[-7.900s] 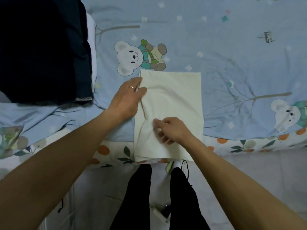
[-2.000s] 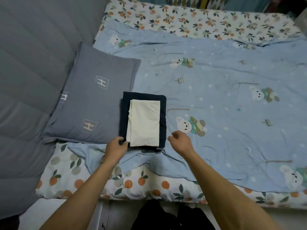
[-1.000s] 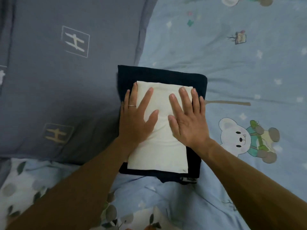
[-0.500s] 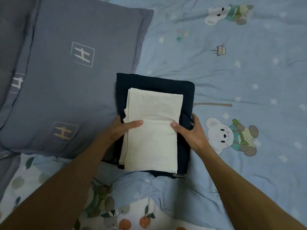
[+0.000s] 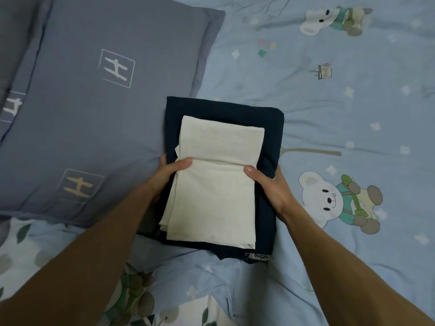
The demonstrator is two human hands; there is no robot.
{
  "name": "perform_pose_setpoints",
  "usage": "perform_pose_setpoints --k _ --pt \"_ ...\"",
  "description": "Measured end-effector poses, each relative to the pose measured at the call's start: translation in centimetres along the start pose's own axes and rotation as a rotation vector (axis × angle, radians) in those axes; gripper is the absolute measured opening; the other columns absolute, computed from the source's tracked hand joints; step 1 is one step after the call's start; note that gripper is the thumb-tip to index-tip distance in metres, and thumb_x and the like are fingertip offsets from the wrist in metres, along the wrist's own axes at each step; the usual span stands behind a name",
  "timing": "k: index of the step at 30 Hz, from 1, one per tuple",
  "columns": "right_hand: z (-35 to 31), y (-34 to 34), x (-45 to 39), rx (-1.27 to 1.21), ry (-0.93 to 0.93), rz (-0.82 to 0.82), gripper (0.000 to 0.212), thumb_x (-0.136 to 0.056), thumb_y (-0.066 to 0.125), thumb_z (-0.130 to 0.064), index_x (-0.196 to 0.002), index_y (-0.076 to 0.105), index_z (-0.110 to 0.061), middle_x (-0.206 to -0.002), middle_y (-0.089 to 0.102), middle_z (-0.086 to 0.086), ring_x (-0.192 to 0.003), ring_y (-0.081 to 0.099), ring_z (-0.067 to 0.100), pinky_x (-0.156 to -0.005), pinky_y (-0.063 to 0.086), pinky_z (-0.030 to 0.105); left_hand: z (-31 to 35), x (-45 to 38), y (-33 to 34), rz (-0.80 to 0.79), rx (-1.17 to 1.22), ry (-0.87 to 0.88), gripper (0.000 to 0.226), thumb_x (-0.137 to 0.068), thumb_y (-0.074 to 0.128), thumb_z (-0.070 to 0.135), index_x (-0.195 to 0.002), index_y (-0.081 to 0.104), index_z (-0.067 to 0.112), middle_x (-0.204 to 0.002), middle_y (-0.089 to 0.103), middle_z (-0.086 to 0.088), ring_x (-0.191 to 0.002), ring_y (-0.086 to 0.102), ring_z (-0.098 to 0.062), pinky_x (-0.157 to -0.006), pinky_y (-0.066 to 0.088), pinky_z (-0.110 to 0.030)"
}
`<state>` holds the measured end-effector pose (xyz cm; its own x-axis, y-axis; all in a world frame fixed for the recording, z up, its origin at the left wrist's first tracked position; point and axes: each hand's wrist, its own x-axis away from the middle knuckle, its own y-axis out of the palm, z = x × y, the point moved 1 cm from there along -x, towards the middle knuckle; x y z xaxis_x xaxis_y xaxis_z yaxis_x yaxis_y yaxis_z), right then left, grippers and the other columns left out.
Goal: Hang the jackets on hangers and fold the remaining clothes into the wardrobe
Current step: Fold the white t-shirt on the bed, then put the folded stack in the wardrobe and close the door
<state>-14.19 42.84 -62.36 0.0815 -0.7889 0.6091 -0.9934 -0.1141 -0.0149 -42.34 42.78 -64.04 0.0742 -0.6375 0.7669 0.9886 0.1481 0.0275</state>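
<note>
Now, with left hand (image 5: 168, 171) and right hand (image 5: 266, 182) clamped on either side of the folded stack, cream cloth (image 5: 213, 184) atop navy garment (image 5: 268, 128) beside the pillow (image 5: 94, 114) on the bed (image 5: 353, 114), best lifted level, thumbs pressing down to stop sliding.

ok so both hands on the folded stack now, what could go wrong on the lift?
1. The folded cream cloth lies loose on the folded navy garment, pinned only by the thumbs; tilting may slide it off.
2. The left hand and right hand grip mid-stack sides, so the near end with the label may sag and unfold.
3. The grey pillow touches the stack's left edge and could catch it.
</note>
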Motion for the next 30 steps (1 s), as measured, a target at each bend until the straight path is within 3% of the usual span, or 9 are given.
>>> perform_pose_setpoints --k 2,3,6,11,14,18,21,24,30 --pt "-0.8 0.1 0.0 0.003 -0.005 -0.021 0.076 -0.074 0.079 -0.053 -0.139 0.045 -0.036 -0.127 0.063 -0.02 -0.111 0.062 -0.001 -0.091 0.047 0.023 0.9 0.8 0.8 -0.053 0.036 -0.036 0.108 -0.052 0.088 0.059 -0.144 0.045 0.026 -0.131 0.064 -0.006 -0.115 0.063 -0.028 -0.101 0.047 -0.048" --pt "-1.2 0.0 0.1 0.0 0.011 -0.035 0.072 -0.075 0.079 -0.054 -0.138 0.049 -0.034 -0.125 0.065 -0.017 -0.109 0.065 0.001 -0.094 0.049 0.027 1.3 1.6 1.6 -0.095 0.046 -0.037 0.085 -0.06 0.084 0.056 -0.133 0.057 0.024 -0.121 0.069 -0.007 -0.108 0.067 -0.028 -0.097 0.05 -0.044" --pt "-2.8 -0.7 1.7 0.033 0.031 -0.06 0.06 -0.077 0.076 -0.053 -0.128 0.058 -0.028 -0.117 0.07 -0.013 -0.102 0.068 0.006 -0.096 0.05 0.031 1.2 4.6 3.4 -0.122 0.082 -0.012 0.04 -0.077 0.071 0.045 -0.112 0.068 0.025 -0.109 0.074 -0.008 -0.1 0.069 -0.027 -0.095 0.051 -0.042" --pt "-5.4 -2.7 7.6 0.102 0.07 -0.044 0.072 -0.069 0.079 -0.06 -0.127 0.059 -0.024 -0.115 0.071 -0.01 -0.1 0.069 0.01 -0.09 0.054 0.032 1.0 11.7 5.4 -0.11 0.161 0.045 0.044 -0.072 0.067 0.043 -0.112 0.065 0.025 -0.104 0.075 -0.004 -0.094 0.07 -0.022 -0.095 0.05 -0.042" --pt "-7.0 -3.3 12.1 0.104 0.047 -0.043 0.063 -0.073 0.078 -0.056 -0.124 0.06 -0.023 -0.11 0.071 -0.012 -0.096 0.069 0.008 -0.075 0.052 0.024 0.9 16.2 6.1 -0.097 0.182 0.079 0.047 -0.072 0.068 0.043 -0.115 0.064 0.024 -0.109 0.074 -0.005 -0.1 0.068 -0.024 -0.096 0.05 -0.042" --pt "-8.6 -4.7 18.4 0.091 0.008 -0.059 0.064 -0.073 0.079 -0.053 -0.126 0.06 -0.022 -0.111 0.071 -0.012 -0.094 0.07 0.006 -0.073 0.052 0.021 0.9 22.8 7.1 -0.069 0.207 0.136 0.062 -0.058 0.079 0.047 -0.113 0.067 0.023 -0.114 0.072 -0.007 -0.109 0.066 -0.029 -0.102 0.047 -0.045" --pt "-10.2 -5.5 22.6 0.078 -0.014 -0.081 0.049 -0.077 0.078 -0.049 -0.116 0.064 -0.023 -0.1 0.073 -0.013 -0.079 0.072 0.001 -0.06 0.052 0.014 0.8 26.4 7.4 -0.025 0.237 0.209 0.076 -0.057 0.085 0.049 -0.123 0.064 0.018 -0.125 0.067 -0.012 -0.118 0.061 -0.034 -0.108 0.042 -0.05" --pt "-11.4 -8.0 27.9 0.1 -0.046 -0.123 0.057 -0.074 0.08 -0.051 -0.119 0.063 -0.022 -0.105 0.073 -0.01 -0.087 0.072 0.006 -0.066 0.053 0.02 0.4 32.7 9.6 0.02 0.243 0.262 0.09 -0.054 0.089 0.05 -0.131 0.06 0.013 -0.129 0.064 -0.014 -0.121 0.059 -0.035 -0.111 0.039 -0.053" --pt "-12.6 -11.7 35.6 0.174 -0.13 -0.226 0.062 -0.071 0.08 -0.056 -0.12 0.061 -0.023 -0.11 0.071 -0.009 -0.096 0.07 0.011 -0.078 0.054 0.027 -2.2 44.7 14.6 0.063 0.33 0.337 0.07 -0.07 0.076 0.043 -0.132 0.059 0.015 -0.124 0.068 -0.009 -0.118 0.06 -0.032 -0.104 0.046 -0.045"
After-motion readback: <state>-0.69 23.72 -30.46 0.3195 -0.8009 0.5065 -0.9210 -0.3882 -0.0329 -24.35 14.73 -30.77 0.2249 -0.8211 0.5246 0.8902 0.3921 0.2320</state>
